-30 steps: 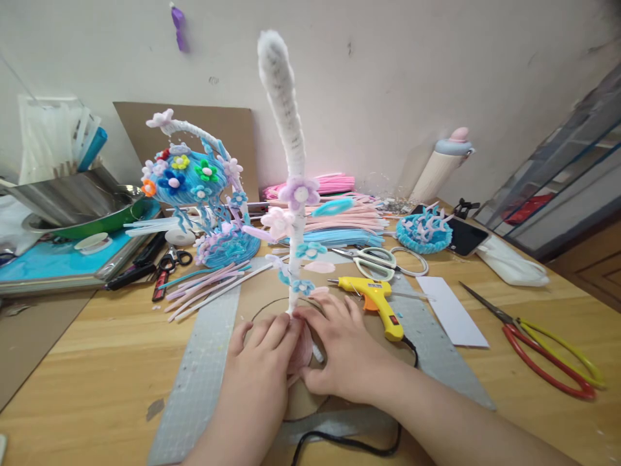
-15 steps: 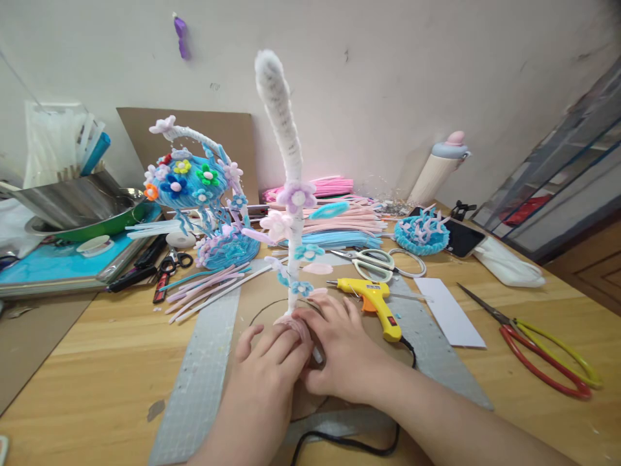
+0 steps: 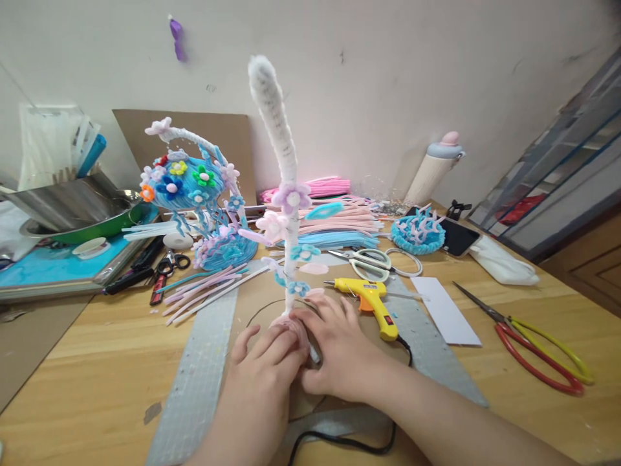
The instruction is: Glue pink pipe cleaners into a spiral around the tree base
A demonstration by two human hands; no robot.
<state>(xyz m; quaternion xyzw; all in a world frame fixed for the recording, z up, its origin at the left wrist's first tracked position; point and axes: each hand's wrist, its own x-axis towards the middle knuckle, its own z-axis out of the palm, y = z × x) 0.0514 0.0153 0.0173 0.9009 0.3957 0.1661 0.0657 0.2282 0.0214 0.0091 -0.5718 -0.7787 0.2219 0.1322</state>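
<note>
A tall white pipe-cleaner stem (image 3: 276,123) with small pink, lilac and blue flowers stands upright on a pink coiled base (image 3: 297,325). My left hand (image 3: 262,369) and my right hand (image 3: 334,346) press around that base from both sides, fingers curled onto it. The piece rests on a brown cardboard sheet (image 3: 252,298) laid over a grey cutting mat (image 3: 198,375).
A yellow glue gun (image 3: 371,299) lies just right of my hands, its black cord trailing toward me. Red-handled scissors (image 3: 533,353), white paper (image 3: 444,309), white scissors (image 3: 371,260), loose pipe cleaners (image 3: 208,288), a finished blue flower piece (image 3: 194,194) and a metal pan (image 3: 72,207) surround them.
The view shifted slightly left and down. My hands stay pressed on the pink base, with the left fingers shifting a little over it.
</note>
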